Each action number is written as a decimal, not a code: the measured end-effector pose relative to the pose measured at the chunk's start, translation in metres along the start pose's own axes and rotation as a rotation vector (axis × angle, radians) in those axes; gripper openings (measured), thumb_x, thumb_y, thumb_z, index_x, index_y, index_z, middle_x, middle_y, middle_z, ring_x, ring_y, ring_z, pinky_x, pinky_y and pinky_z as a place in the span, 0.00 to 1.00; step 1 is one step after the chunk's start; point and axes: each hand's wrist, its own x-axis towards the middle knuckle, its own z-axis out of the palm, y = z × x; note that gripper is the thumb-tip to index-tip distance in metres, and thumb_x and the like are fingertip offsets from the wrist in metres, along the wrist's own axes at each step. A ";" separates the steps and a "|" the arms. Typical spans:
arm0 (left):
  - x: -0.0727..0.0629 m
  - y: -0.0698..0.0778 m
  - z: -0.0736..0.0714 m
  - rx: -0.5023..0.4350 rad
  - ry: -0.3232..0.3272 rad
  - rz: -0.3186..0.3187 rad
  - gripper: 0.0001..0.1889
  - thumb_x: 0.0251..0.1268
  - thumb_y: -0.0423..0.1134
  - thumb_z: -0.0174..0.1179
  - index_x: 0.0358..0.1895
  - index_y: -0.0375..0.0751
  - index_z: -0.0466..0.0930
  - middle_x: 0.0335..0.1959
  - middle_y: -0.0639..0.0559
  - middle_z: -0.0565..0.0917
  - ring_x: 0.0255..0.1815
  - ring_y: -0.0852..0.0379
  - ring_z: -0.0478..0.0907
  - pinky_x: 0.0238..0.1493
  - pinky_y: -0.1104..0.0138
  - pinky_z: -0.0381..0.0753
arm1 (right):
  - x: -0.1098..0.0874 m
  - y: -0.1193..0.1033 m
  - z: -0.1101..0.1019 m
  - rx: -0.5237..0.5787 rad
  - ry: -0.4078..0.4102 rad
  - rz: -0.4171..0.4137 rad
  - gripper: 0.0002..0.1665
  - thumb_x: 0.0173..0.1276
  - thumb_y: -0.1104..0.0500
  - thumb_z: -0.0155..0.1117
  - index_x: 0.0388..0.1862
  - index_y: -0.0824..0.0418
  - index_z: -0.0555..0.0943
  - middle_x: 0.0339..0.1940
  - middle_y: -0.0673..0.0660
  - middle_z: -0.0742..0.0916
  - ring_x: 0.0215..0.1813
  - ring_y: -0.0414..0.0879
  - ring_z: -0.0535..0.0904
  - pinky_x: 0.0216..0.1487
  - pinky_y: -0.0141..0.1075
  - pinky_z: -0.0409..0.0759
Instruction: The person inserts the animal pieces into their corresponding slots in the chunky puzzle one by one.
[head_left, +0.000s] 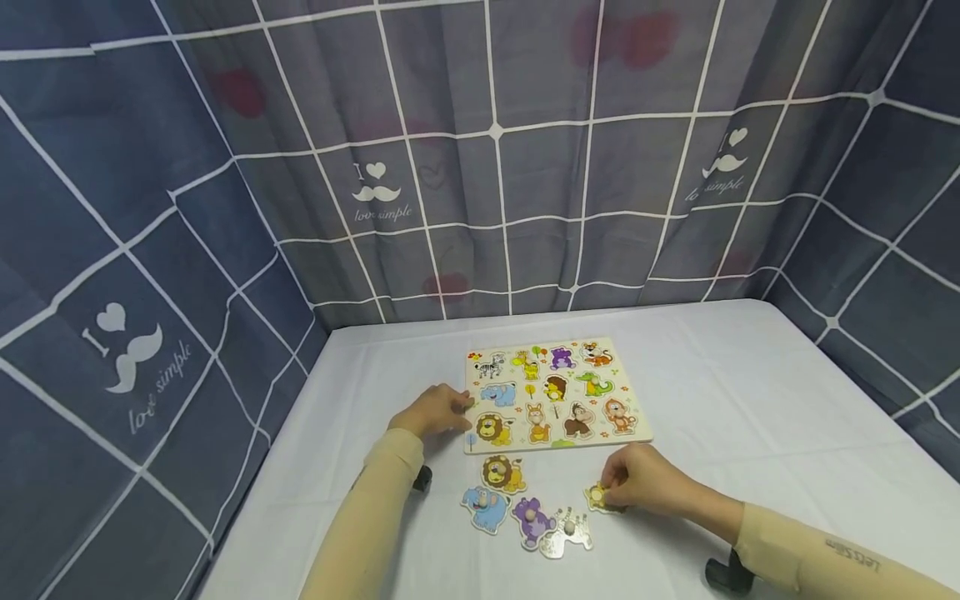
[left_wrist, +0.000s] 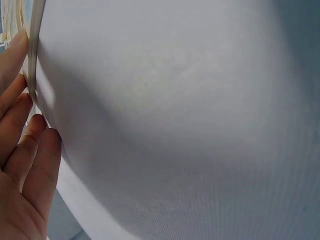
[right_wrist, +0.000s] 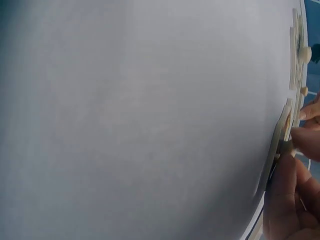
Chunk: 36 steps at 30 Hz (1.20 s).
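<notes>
A wooden animal puzzle board (head_left: 637,433) lies flat on the white table. My left hand (head_left: 437,410) rests against its left edge; in the left wrist view its fingers (left_wrist: 35,145) lie straight along the board's rim (left_wrist: 34,60). My right hand (head_left: 643,482) pinches a small yellow animal piece (head_left: 597,497) just in front of the board. In the right wrist view the fingertips (right_wrist: 300,137) hold that piece (right_wrist: 284,122) by its edge, tilted off the cloth. Loose on the table lie a lion piece (head_left: 503,473), a blue elephant piece (head_left: 484,507), a purple piece (head_left: 533,522) and a pale piece (head_left: 567,534).
The white tablecloth (head_left: 750,400) stretches bare to the right and behind the board. A dark grid-patterned curtain (head_left: 495,167) closes in the back and both sides. The table's left edge (head_left: 262,467) drops off near my left arm.
</notes>
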 end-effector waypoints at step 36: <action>-0.003 0.001 0.001 0.004 0.013 0.021 0.26 0.53 0.40 0.75 0.58 0.46 0.83 0.68 0.49 0.78 0.70 0.43 0.72 0.74 0.50 0.69 | -0.004 -0.010 -0.002 -0.157 0.060 -0.006 0.09 0.50 0.66 0.74 0.19 0.53 0.84 0.17 0.41 0.83 0.20 0.32 0.73 0.19 0.27 0.76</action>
